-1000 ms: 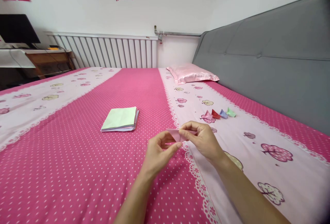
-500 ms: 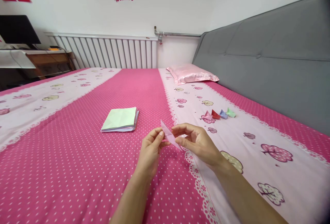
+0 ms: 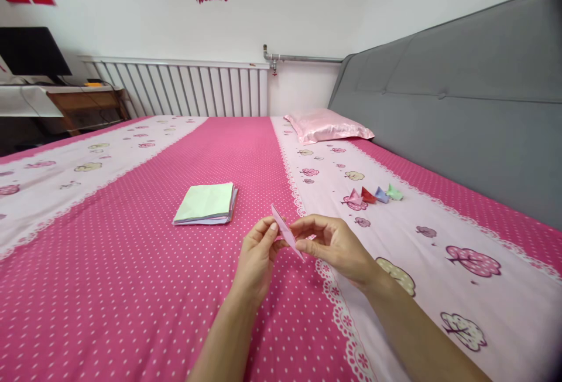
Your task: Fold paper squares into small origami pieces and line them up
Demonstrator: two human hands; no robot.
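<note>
A small folded piece of pink paper (image 3: 286, 233) is held up above the bed, slanting from upper left to lower right. My left hand (image 3: 260, 247) pinches its left side between thumb and fingers. From the other side, my right hand (image 3: 329, 244) grips the paper's right edge with thumb and fingertips. The fingers behind the paper are partly hidden. To the left lies a stack of square paper sheets (image 3: 205, 202), pale green on top. Several small folded paper pieces stand in a row at the right: pink (image 3: 355, 197), red (image 3: 367, 195), blue (image 3: 381, 195) and green (image 3: 394, 192).
The bed sheet (image 3: 144, 288) is pink with dots and tree-print stripes. A pink pillow (image 3: 327, 125) lies near the grey headboard (image 3: 461, 71). Beyond the bed are a white radiator (image 3: 188, 89) and a desk with a black monitor (image 3: 33, 51).
The right hand has closed in on the paper, and its thumb now presses the edge. The paper has turned and looks narrower. The camera view has shifted very slightly.
</note>
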